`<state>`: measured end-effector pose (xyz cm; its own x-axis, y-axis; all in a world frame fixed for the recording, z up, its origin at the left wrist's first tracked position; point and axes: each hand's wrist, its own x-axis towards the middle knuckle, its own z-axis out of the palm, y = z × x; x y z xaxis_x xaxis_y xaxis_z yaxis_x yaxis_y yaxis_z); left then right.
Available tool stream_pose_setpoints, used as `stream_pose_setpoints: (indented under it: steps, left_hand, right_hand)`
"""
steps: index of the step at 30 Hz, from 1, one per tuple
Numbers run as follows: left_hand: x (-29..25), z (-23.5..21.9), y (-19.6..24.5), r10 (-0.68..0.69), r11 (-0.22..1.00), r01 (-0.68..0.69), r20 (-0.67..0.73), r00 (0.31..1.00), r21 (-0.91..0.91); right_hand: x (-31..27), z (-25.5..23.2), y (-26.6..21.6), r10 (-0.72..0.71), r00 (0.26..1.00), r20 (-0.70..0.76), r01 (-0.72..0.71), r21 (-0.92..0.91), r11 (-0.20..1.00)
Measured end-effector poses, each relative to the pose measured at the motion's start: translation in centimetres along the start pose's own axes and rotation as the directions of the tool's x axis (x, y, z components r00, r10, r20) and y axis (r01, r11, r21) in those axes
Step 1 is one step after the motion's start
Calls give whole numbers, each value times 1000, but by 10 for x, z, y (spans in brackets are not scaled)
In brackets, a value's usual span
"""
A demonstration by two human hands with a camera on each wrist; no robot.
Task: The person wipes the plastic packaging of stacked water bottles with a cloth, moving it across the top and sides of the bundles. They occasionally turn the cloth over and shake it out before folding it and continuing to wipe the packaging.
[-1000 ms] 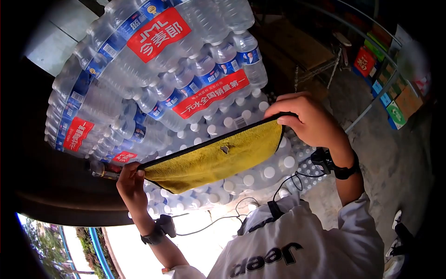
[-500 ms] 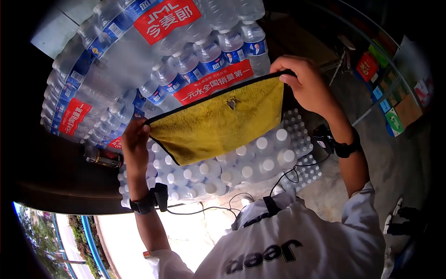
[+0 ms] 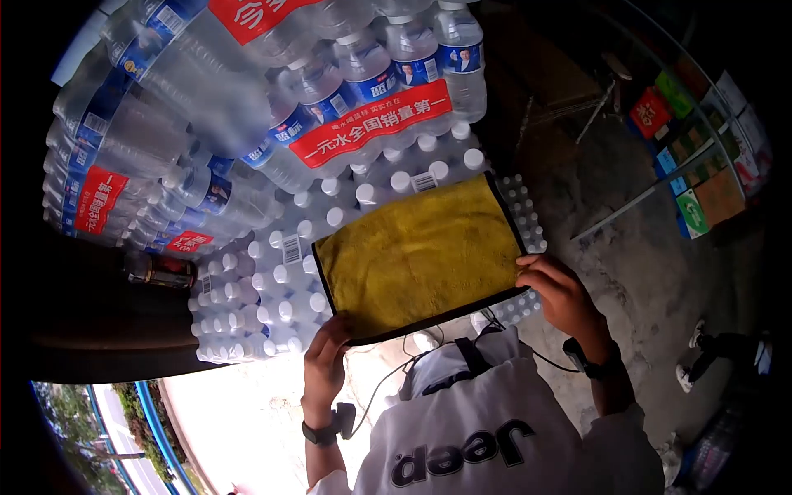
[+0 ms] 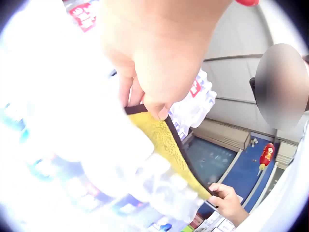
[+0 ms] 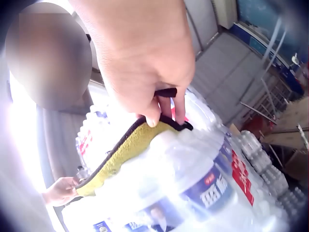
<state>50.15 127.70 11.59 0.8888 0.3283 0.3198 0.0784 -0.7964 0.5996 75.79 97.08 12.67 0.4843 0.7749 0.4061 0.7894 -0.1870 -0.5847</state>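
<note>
A yellow cloth (image 3: 421, 256) with black edging is spread flat over the caps of shrink-wrapped water bottles (image 3: 264, 289). At its near left corner my left hand (image 3: 327, 363) pinches the black edge between thumb and fingers. My right hand (image 3: 561, 293) pinches the near right corner. In the left wrist view, the cloth (image 4: 166, 145) stretches from the thumb of my left hand (image 4: 154, 58) toward the other hand. From the right wrist, the edging of the cloth (image 5: 128, 145) runs under the thumb of my right hand (image 5: 149, 63).
Packs of bottles with a red label (image 3: 371, 124) are stacked beyond the cloth. A dark-capped bottle (image 3: 161, 270) lies at the left. Coloured boxes (image 3: 693, 210) stand behind a metal rail at the right. A black cable (image 3: 384, 375) hangs near the shirt (image 3: 487, 404).
Both hands have drawn back toward the body and lowered, with the cloth in their grip. The cloth hung from its far edge before; now it lies spread out beyond the hands.
</note>
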Motion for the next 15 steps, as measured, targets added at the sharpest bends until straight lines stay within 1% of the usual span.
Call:
stream_pose_setpoints:
  steps: [1,2,4,5,8,9,12,15]
  left_hand:
    - [-8,3,0,-57,998,56,-16,998,-22]
    - [-12,5,1,-110,993,109,-33,993,-44]
    - [-12,10,-3,-62,998,60,-49,997,-34]
    - [-11,11,-5,-35,999,34,-64,997,-25]
    - [-6,12,-4,-2,997,6,-49,999,78]
    - [-5,14,-5,23,995,-16,-82,996,95]
    - [-7,16,-6,39,998,-32,-134,990,58]
    - [-11,9,-11,56,997,-49,-123,991,60]
  right_hand:
    - [-6,0,-1,37,999,6,-37,27,999]
    - [-7,1,-2,34,999,-1,-34,22,999]
    - [-5,2,-2,11,1000,-16,-11,11,1000]
    - [-5,4,1,20,1000,-9,-19,26,999]
    - [6,-1,-7,84,996,29,-85,23,996]
    - [8,-3,-6,71,996,46,-72,15,997]
    - [10,-3,-6,74,997,35,-74,1,997]
    - [11,-6,-7,12,998,59,-13,20,1000]
